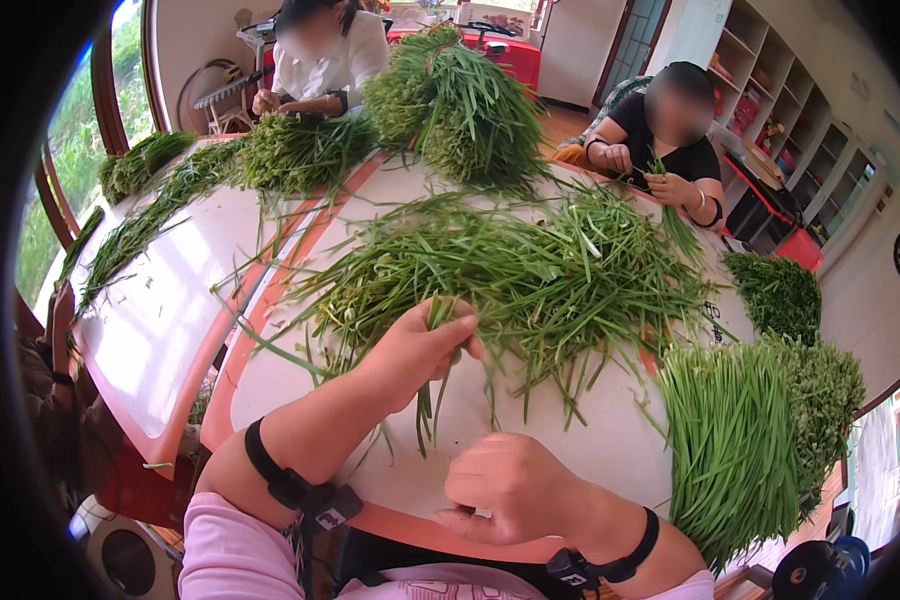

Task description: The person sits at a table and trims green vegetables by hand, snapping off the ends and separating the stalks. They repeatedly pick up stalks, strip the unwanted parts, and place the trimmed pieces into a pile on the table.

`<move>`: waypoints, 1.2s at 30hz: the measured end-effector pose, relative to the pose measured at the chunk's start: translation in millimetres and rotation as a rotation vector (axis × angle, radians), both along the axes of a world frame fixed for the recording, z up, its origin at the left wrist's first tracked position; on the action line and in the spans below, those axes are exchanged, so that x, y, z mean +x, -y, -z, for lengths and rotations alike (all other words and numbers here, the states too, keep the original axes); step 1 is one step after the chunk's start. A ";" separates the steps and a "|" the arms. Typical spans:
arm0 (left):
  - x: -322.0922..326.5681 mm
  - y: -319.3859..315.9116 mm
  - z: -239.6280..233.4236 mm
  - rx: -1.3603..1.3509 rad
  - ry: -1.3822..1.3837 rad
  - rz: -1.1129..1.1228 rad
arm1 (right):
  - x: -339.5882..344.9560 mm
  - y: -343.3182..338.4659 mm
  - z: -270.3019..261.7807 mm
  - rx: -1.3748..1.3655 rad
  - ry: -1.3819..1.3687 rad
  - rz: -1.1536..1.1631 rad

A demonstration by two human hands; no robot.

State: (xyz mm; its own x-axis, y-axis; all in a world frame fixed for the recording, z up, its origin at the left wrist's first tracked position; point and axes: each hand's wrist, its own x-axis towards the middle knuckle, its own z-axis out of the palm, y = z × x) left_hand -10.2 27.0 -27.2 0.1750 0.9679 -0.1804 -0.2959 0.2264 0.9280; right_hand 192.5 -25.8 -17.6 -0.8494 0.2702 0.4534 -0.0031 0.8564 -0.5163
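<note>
My left hand (pixel 427 345) is closed around a few long green stems, whose ends hang below my palm. Just beyond it a loose, tangled heap of green stalks (pixel 525 270), which look like garlic chives, spreads over the white table (pixel 570 442). My right hand (pixel 506 487) is curled above the table's near edge, lower and to the right of my left hand; its fingertips are partly hidden and I cannot tell if anything thin is between them. A large bundle of straight stalks (pixel 731 442) lies at the right edge of the table.
A tall tied stack of stalks (pixel 457 112) stands at the far side. More bunches (pixel 300 154) lie at the far left, and a darker bunch (pixel 776 296) at the right. Two persons sit across the table, the right one holding stalks. Another person's arm (pixel 61 330) shows at the left edge.
</note>
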 end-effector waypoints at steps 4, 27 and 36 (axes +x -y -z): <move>-1.0 0.3 -0.7 0.025 -0.058 0.018 | 10.1 -11.0 -6.6 0.158 0.020 0.214; -10.7 1.6 -10.5 0.110 -0.233 0.283 | 37.6 -67.5 6.3 0.119 -0.223 0.627; -5.1 -0.2 -0.4 0.298 -0.272 0.369 | 32.4 -65.8 14.0 0.180 -0.186 0.591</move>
